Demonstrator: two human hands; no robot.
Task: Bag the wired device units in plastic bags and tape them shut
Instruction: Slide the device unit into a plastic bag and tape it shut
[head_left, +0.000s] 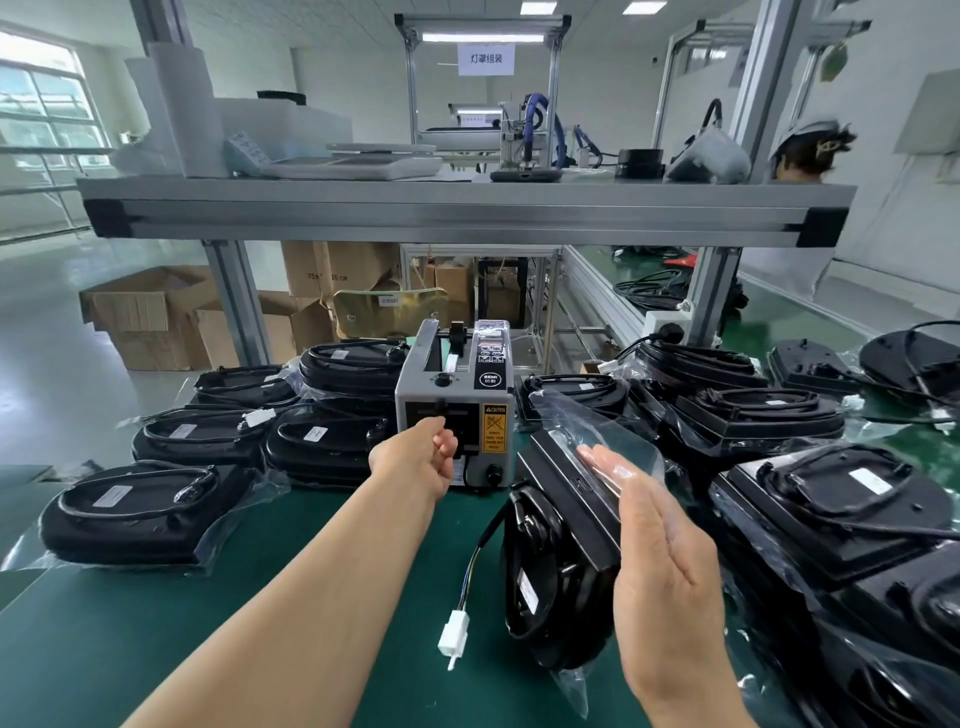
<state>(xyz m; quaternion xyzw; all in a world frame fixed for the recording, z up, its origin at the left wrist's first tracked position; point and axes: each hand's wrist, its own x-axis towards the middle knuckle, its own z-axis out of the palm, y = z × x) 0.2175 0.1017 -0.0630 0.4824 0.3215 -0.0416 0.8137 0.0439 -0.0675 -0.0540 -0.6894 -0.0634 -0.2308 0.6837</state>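
Note:
A black device unit (558, 551) stands on its edge inside a clear plastic bag (597, 421) on the green bench. Its wire with a white connector (453, 636) hangs out to the left. My right hand (654, 566) lies flat with straight fingers against the bag's folded flap on the unit's right side. My left hand (421, 457) reaches to the outlet slot of the grey tape dispenser (457, 395), fingers curled at the slot. Whether it pinches a piece of tape I cannot tell.
Bagged black units (140, 512) lie in stacks at the left, and more units (831, 525) are piled at the right. An aluminium shelf frame (457, 213) spans overhead. Cardboard boxes (156, 317) stand on the floor beyond. A person's head (810, 148) shows at far right.

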